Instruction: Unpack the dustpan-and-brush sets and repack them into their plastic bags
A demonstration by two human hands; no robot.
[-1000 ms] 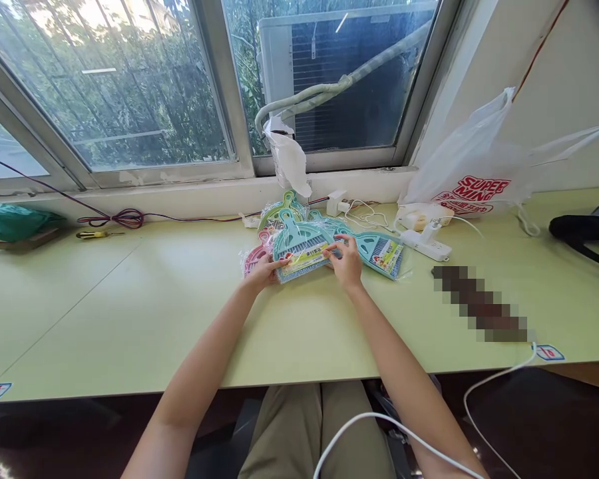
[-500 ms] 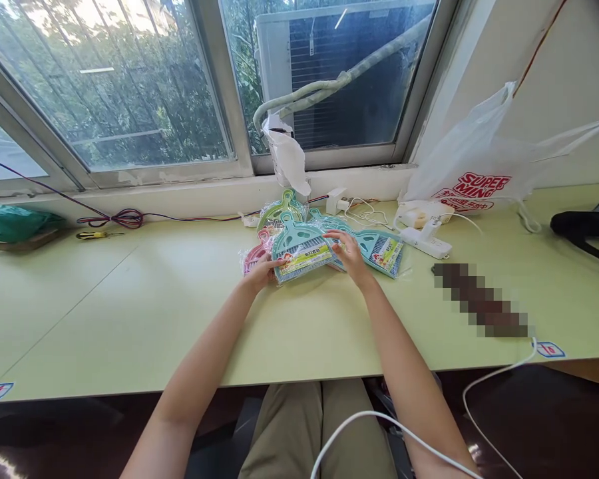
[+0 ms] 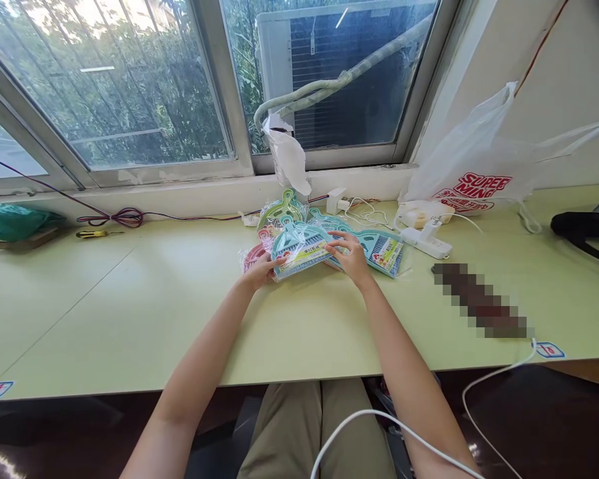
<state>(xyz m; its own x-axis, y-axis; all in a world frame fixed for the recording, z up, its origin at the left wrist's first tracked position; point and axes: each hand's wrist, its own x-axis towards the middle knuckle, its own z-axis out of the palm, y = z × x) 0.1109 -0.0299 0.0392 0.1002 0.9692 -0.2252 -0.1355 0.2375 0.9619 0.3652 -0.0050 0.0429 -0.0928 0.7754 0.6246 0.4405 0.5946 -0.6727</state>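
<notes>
A light-blue mini dustpan-and-brush set [image 3: 302, 249] in clear plastic wrap, with blue bristles and a yellow label, is held at the front of a small pile. My left hand [image 3: 262, 269] is closed on its left end, thumb over the front. My right hand [image 3: 348, 256] pinches its right end, the fingers over the upper edge. Behind it lie a green wrapped set [image 3: 282, 207] and, to the left, a pink one [image 3: 253, 255], partly covered. Another light-blue set [image 3: 385, 251] lies to the right, beyond my right hand.
A white power strip [image 3: 426, 243] and cables lie right of the pile, before a white plastic bag [image 3: 472, 176]. A blurred-out object [image 3: 482, 303] with a white cable lies nearer on the right. A yellow screwdriver [image 3: 92, 234] and green bag [image 3: 17, 223] are at left.
My right hand has shifted slightly, its fingers now closed on the front set's right end. The set's face has tipped back a little.
</notes>
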